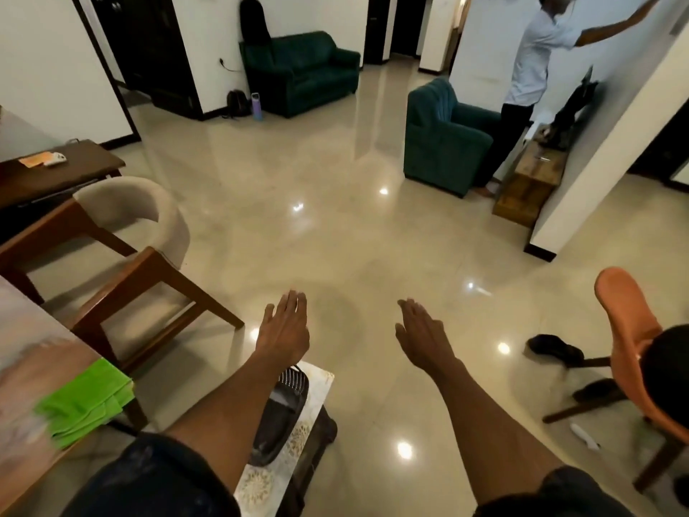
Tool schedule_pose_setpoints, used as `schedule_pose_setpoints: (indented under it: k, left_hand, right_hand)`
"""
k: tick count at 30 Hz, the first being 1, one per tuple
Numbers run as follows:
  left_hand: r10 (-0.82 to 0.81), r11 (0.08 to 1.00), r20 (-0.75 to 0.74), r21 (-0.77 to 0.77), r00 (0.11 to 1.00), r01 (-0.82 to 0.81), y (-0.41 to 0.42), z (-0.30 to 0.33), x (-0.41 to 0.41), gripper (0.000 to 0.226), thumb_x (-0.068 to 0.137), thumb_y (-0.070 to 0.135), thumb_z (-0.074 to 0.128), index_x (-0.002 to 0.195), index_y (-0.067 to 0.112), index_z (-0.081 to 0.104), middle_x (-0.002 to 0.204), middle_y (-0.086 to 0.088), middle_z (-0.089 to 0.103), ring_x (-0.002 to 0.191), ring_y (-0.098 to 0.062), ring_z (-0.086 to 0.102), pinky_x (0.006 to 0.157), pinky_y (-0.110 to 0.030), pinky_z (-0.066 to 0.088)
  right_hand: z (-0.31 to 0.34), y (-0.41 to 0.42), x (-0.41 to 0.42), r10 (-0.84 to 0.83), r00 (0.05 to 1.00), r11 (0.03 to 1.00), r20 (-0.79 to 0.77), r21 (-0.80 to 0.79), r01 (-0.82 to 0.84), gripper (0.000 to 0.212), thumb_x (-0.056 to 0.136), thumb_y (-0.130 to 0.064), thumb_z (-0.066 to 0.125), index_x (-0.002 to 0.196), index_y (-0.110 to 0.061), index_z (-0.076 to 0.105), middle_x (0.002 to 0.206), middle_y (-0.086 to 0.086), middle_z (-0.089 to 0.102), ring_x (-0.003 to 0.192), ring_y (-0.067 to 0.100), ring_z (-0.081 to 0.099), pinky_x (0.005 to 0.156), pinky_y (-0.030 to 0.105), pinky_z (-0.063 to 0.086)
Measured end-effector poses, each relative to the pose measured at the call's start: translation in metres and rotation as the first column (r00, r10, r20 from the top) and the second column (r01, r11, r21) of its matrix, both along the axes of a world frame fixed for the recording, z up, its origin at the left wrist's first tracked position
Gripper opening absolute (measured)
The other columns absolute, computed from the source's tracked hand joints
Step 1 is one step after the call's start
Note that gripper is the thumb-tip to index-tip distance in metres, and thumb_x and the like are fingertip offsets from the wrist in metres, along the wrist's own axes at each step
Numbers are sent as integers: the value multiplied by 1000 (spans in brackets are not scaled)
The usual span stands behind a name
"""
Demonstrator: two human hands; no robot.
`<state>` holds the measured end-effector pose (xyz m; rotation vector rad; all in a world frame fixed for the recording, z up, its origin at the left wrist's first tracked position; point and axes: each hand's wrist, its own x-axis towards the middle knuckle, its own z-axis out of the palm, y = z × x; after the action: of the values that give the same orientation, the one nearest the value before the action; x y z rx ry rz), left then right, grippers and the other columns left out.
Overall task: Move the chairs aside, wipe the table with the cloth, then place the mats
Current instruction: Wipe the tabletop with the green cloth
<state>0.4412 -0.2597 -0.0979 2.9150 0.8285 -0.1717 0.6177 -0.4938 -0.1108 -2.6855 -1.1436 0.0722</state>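
Observation:
My left hand (285,328) and my right hand (421,335) are stretched out over the bare floor with fingers straight, holding nothing. A folded green cloth (87,403) lies on the corner of the pale table (22,352) at the lower left. A beige-cushioned wooden chair (134,225) stands beside the table, left of my left hand. An orange chair (630,341) with wooden legs stands at the right edge, well clear of my right hand. No mats can be made out.
Under my left forearm a low patterned stand (317,382) carries a dark slatted object (279,416). A dark wooden desk (56,173) sits far left. Two green sofas (302,72) (443,143) and a person in white (529,65) are further back. Dark shoes (555,348) lie near the orange chair.

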Motion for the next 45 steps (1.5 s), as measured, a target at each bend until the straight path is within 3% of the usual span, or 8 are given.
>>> schedule_pose_setpoints:
  k: [4, 14, 28, 39, 45]
  left_hand:
    - [19, 999, -11, -39, 1000, -19, 7, -15, 16, 74, 111, 27, 39, 168, 7, -3, 178, -12, -5, 166, -24, 0, 131, -47, 10]
    - [132, 990, -37, -40, 991, -134, 77, -27, 79, 73, 111, 27, 40, 168, 5, -1, 178, -14, -2, 166, -27, 2, 130, -48, 13]
    - [149, 989, 34, 13, 988, -149, 138, -12, 254, 72, 109, 28, 44, 166, 4, 6, 177, -15, 5, 165, -27, 10, 127, -46, 21]
    - [344, 939, 9, -8, 939, -344, 168, -15, 383, 68, 114, 38, 33, 167, 6, 6, 177, -15, 6, 165, -28, 10, 128, -47, 21]
    - [442, 897, -21, -11, 897, -443, 176, -12, 409, 68, 115, 42, 27, 168, 7, 3, 178, -15, 2, 165, -26, 6, 129, -48, 16]
  right_hand:
    - [0, 12, 22, 53, 998, 997, -40, -51, -55, 53, 110, -22, 52, 159, -4, 39, 166, 17, 38, 156, 34, 36, 103, 56, 48]
    - [2, 112, 97, 188, 981, 969, -45, -156, -193, 53, 114, -28, 40, 163, -11, 28, 171, 8, 28, 161, 25, 24, 111, 49, 42]
    - [25, 209, 275, 277, 960, 956, 40, -113, -271, 50, 113, -29, 42, 156, -3, 36, 168, 17, 34, 158, 31, 31, 117, 46, 36]
    - [0, 262, 442, 430, 902, 890, -46, -147, -432, 53, 114, -30, 39, 157, 0, 34, 167, 20, 36, 157, 33, 32, 119, 46, 37]
    - [-13, 318, 472, 542, 836, 824, -87, -139, -549, 55, 115, -31, 36, 160, -1, 29, 170, 19, 31, 159, 30, 27, 123, 43, 32]
